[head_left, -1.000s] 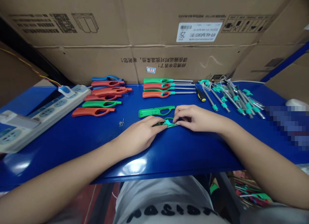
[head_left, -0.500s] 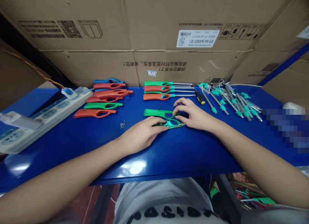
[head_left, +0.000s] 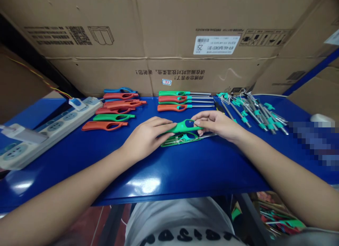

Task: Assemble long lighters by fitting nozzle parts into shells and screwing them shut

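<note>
So we've got one half of a green lighter handle up off the blue table, both hands on it. Our left hand has the butt end pinched between thumb and fingers, and our right hand has the nozzle end by the trigger loop. Neither is spread wide; the fingers are drawn in narrow on the plastic. Just on our side of it, the other green half lies open side up on the table, with a teal trigger piece and wires inside and a metal tube poking out right. Can't tell if the two halves are touching. Further back we've got a stack of lighters with tubes fitted, mixed-colour handles to the left, and a heap of loose tubes with teal bits to the right.
</note>
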Action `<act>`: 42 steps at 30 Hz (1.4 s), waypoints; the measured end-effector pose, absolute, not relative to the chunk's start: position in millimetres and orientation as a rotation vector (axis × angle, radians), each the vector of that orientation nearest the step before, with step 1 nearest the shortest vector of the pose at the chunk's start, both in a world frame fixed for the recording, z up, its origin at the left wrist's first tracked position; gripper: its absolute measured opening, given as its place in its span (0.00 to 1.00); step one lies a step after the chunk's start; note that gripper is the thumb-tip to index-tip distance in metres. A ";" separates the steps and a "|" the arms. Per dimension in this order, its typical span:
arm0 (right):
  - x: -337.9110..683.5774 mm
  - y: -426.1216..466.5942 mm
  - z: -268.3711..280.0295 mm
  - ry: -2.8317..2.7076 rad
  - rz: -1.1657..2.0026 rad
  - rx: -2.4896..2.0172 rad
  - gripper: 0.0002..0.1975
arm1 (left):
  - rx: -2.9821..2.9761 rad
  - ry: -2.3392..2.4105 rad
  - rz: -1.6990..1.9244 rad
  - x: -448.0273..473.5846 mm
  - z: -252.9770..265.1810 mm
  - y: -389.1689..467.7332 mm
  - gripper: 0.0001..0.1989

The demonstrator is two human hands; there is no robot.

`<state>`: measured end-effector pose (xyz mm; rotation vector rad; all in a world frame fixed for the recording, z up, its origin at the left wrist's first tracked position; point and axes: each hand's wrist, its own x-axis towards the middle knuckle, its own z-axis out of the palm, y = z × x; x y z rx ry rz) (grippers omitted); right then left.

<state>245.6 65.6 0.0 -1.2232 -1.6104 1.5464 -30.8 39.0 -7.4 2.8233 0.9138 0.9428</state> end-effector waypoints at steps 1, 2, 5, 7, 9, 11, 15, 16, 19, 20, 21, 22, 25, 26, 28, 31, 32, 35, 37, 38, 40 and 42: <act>245.9 64.7 0.5 -1.676 1.538 -1.226 0.21 | 2.822 0.906 0.905 -31.0 -7.9 38.8 0.14; 246.2 63.9 0.7 -1.772 1.497 -1.214 0.22 | 2.823 0.906 0.866 -31.0 -8.1 38.2 0.14; 246.5 61.5 -0.2 -2.108 1.223 -1.097 0.23 | 2.819 0.934 0.764 -30.4 -7.1 35.6 0.14; 246.5 60.2 -1.0 -2.263 1.026 -1.037 0.23 | 2.807 0.942 0.705 -30.2 -4.9 33.8 0.15; 246.6 59.5 -2.1 -2.368 0.900 -0.992 0.21 | 2.801 0.934 0.632 -30.2 -2.1 32.2 0.14; 246.7 59.6 -3.7 -2.437 0.824 -0.934 0.20 | 2.798 0.938 0.559 -30.1 0.3 30.8 0.14; 246.6 60.8 -6.9 -2.502 0.787 -0.841 0.19 | 2.778 0.973 0.456 -29.2 2.4 29.3 0.12; 246.5 60.9 -7.2 -2.513 0.785 -0.832 0.19 | 2.772 0.980 0.443 -29.0 2.6 29.1 0.12; 246.5 60.7 -7.0 -2.528 0.769 -0.833 0.19 | 2.758 0.997 0.420 -28.4 3.1 28.7 0.12; 246.7 60.5 -6.7 -2.530 0.763 -0.831 0.19 | 2.756 1.000 0.414 -28.2 3.2 28.6 0.12; 247.1 60.5 -6.5 -2.530 0.757 -0.827 0.19 | 2.756 1.003 0.410 -28.1 3.3 28.5 0.12; 247.6 60.6 -6.4 -2.531 0.752 -0.819 0.19 | 2.757 1.004 0.407 -28.0 3.3 28.4 0.12; 249.1 61.1 -6.9 -2.539 0.722 -0.807 0.18 | 2.764 1.002 0.410 -27.6 2.9 28.0 0.12; 249.3 61.3 -7.3 -2.544 0.709 -0.809 0.18 | 2.767 1.003 0.412 -27.5 2.7 27.9 0.12; 249.2 61.4 -8.0 -2.557 0.688 -0.817 0.18 | 2.772 1.006 0.409 -27.3 2.3 27.8 0.11; 248.1 61.1 -8.7 -2.575 0.677 -0.820 0.18 | 2.774 1.004 0.404 -27.5 1.8 28.2 0.11; 247.8 61.0 -8.8 -2.581 0.670 -0.821 0.18 | 2.774 1.003 0.404 -27.6 1.6 28.4 0.11; 247.3 60.8 -9.1 -2.613 0.628 -0.824 0.19 | 2.777 1.011 0.396 -27.9 0.8 29.0 0.11; 247.4 60.6 -8.8 -2.646 0.586 -0.826 0.20 | 2.784 1.028 0.386 -27.6 0.4 28.5 0.11; 247.5 60.3 -8.4 -2.663 0.562 -0.828 0.21 | 2.788 1.040 0.381 -27.1 0.2 27.9 0.11; 247.2 59.3 -7.2 -2.699 0.504 -0.842 0.22 | 2.800 1.073 0.365 -25.7 0.3 26.0 0.12; 246.5 57.7 -5.5 -2.741 0.422 -0.864 0.21 | 2.826 1.108 0.336 -23.8 0.7 23.3 0.11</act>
